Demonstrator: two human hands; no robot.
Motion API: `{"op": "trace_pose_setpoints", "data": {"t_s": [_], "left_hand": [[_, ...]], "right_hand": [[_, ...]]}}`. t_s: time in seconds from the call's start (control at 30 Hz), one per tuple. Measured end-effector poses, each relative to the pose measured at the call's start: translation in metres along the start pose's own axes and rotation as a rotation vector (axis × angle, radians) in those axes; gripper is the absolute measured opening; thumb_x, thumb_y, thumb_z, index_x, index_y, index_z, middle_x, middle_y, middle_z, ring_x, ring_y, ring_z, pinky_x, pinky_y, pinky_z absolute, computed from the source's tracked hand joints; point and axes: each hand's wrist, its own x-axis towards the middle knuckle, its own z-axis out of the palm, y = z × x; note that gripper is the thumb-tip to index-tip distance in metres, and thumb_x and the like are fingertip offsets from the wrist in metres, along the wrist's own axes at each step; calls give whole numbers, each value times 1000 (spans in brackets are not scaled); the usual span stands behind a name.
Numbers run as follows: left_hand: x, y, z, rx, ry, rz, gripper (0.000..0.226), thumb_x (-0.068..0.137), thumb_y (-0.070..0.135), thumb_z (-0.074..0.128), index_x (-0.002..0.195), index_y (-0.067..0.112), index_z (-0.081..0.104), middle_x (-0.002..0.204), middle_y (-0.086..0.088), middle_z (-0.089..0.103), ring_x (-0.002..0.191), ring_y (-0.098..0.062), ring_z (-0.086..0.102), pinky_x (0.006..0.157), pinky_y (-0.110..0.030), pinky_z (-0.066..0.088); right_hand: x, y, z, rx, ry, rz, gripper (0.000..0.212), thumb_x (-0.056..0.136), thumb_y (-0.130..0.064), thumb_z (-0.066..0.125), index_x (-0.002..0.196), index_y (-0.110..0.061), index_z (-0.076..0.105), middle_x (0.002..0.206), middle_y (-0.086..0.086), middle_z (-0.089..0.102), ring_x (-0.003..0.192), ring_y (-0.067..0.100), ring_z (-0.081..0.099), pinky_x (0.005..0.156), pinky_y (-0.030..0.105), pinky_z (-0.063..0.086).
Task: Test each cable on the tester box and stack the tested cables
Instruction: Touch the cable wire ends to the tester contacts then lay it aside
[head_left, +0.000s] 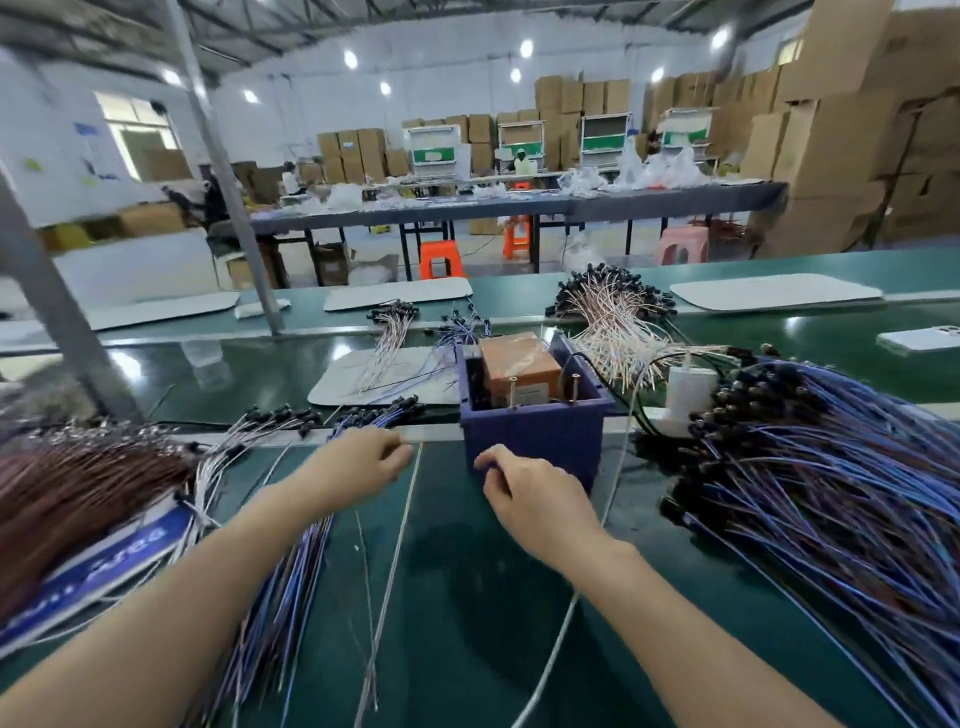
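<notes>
Head view: left hand (358, 460) pinched a thin pale cable (400, 525) mid-bench; right hand (524, 491) curled, grip unclear, against the tester box (535, 431). Cable looked light, limp; best held near its end connector.

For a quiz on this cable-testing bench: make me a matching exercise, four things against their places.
Things:
1. tester box
2. blue cable pile
3. brown cable pile
4. white and pink cable pile

Places:
A. far left
B. behind the box, to its right
C. centre, ahead of both hands
D. right side of the bench

Pairs: 1-C, 2-D, 3-A, 4-B
</notes>
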Motion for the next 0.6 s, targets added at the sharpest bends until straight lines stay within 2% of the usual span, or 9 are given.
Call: {"op": "trace_pose_setpoints", "data": {"t_s": [0.1,0.17,0.23,0.27,0.33,0.4,0.5,0.6], "left_hand": [[5,-46,1,3,159,-240,29,105,30,44,101,10,65,96,-11,71,85,-29,66,78,-36,53],[11,-69,5,-50,226,-350,29,105,26,45,110,6,65,109,-17,70,98,-33,65,87,-41,51],[17,-84,11,-119,265,-424,30,104,24,47,114,2,65,113,-20,68,103,-35,63,91,-42,50],[19,-89,14,-149,267,-450,29,104,24,48,111,1,66,111,-21,68,102,-35,63,89,-41,50],[24,-94,19,-198,247,-490,28,103,22,50,87,6,65,96,-22,67,89,-34,61,77,-36,45],[28,-96,25,-224,221,-540,32,102,22,52,72,13,54,83,-17,62,80,-32,56,71,-34,39],[34,-99,31,-263,222,-620,34,99,22,54,67,11,53,80,-18,64,78,-33,57,69,-33,39],[36,-96,32,-315,267,-680,32,99,23,50,71,8,56,85,-20,64,80,-32,57,70,-33,39]], "right_hand": [[8,5,18,19,-188,155,29,104,-36,37,124,-36,57,106,0,71,87,25,63,68,34,43],[9,8,27,23,-175,224,28,102,-36,40,121,-37,61,110,-3,72,92,23,63,68,31,38],[10,10,33,-1,-116,250,27,102,-36,41,118,-38,63,109,-5,73,96,24,66,68,31,38],[10,11,36,-14,-93,255,27,102,-36,41,118,-37,63,108,-4,73,96,24,66,68,31,38],[9,13,40,-32,-59,256,26,102,-37,41,118,-37,62,104,-3,74,93,25,66,66,31,37],[9,15,43,-38,-38,258,26,102,-37,41,117,-36,62,102,-3,74,92,25,67,65,31,36],[10,18,44,-21,-32,267,25,102,-37,40,116,-35,61,100,-1,73,90,25,66,66,30,38],[9,21,44,16,-24,266,24,102,-37,41,115,-35,61,96,-2,73,84,22,64,66,30,38]]}}
